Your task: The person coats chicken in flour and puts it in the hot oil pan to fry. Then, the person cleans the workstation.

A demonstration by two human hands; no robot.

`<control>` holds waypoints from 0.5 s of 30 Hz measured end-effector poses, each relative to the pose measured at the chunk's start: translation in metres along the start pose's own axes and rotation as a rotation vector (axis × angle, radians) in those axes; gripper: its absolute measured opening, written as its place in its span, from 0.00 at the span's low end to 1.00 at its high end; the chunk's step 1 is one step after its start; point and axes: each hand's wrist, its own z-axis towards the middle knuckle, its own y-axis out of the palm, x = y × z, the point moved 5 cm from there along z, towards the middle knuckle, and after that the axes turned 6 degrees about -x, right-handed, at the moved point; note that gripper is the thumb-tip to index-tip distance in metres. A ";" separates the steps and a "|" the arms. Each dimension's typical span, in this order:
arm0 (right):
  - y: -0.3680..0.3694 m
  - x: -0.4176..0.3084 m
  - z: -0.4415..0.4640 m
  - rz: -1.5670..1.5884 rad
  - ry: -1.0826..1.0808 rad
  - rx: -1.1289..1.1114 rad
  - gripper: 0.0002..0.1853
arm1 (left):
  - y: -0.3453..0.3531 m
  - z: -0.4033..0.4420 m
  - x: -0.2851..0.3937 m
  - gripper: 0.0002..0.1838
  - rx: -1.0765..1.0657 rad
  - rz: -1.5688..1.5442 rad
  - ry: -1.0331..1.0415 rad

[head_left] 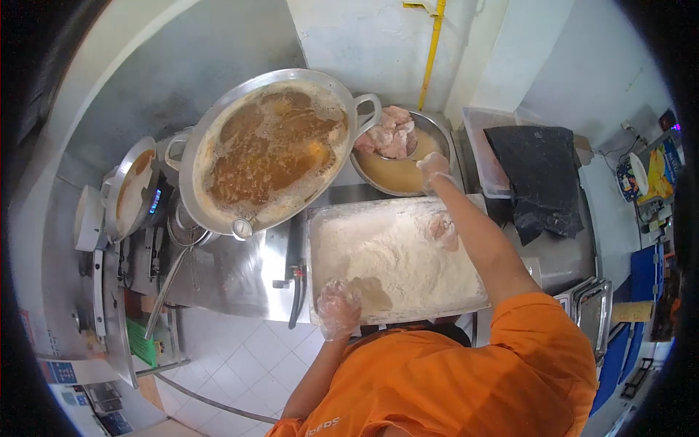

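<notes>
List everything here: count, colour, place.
large pan: one, silver, upper left
gauge: one, white, pan rim
smaller pan: one, silver, far left
strainer: one, silver, by large pan
bowl: one, silver, upper centre
meat: several, pink, bowl and tray
tray: one, pale, centre
powder: one layer, white, in tray
bag: one, black, right
pipe: one, yellow, wall
basket: one, green, lower left
left hand: one, clear-gloved, at tray
right hand: one, clear-gloved, over bowl
shirt: one, orange, bottom

My one view looks from the wearer's head, forward and steeply down, wide and dark-cornered, with the orange shirt [451, 364] close and the white wall [357, 44] far.
</notes>
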 end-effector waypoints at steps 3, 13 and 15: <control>0.035 0.022 0.033 -0.038 -0.078 0.038 0.13 | -0.008 0.004 0.004 0.26 -0.075 -0.018 -0.061; 0.025 0.034 0.037 -0.057 0.090 0.029 0.15 | 0.002 0.001 -0.001 0.25 -0.095 -0.063 -0.069; 0.020 0.029 0.040 -0.106 0.092 -0.020 0.16 | -0.017 0.007 0.011 0.27 -0.170 -0.020 -0.106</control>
